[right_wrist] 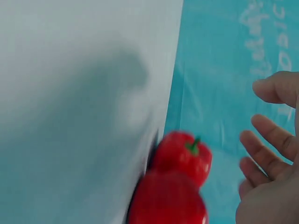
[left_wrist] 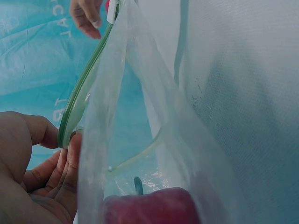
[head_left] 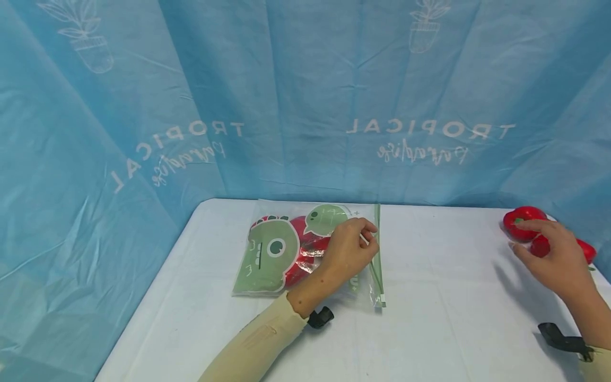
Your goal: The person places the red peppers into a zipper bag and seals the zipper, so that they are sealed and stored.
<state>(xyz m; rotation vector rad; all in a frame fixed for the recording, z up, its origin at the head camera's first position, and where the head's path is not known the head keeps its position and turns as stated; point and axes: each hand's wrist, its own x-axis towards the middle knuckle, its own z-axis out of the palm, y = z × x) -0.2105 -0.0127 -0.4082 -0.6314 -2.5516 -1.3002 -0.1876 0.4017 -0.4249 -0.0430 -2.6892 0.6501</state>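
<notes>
A clear zip bag (head_left: 274, 252) printed with a green dinosaur lies on the table with red peppers inside. One of those peppers (left_wrist: 152, 207) shows through the film in the left wrist view. My left hand (head_left: 350, 246) pinches the bag's green zip edge (left_wrist: 77, 107) between thumb and fingers, and the mouth gapes there. Over at the right, my right hand (head_left: 556, 260) hovers with fingers spread and holds nothing. Close by it are a red bell pepper (head_left: 522, 216) with a green stem and another red pepper (right_wrist: 168, 200), partly hidden by the hand in the head view.
The white-covered table (head_left: 444, 297) runs back to a blue curtain (head_left: 305, 106) with white lettering. A white zip slider (head_left: 382, 301) sits at the near end of the bag's edge. Black wrist mounts (head_left: 560, 339) stick out from the sleeves.
</notes>
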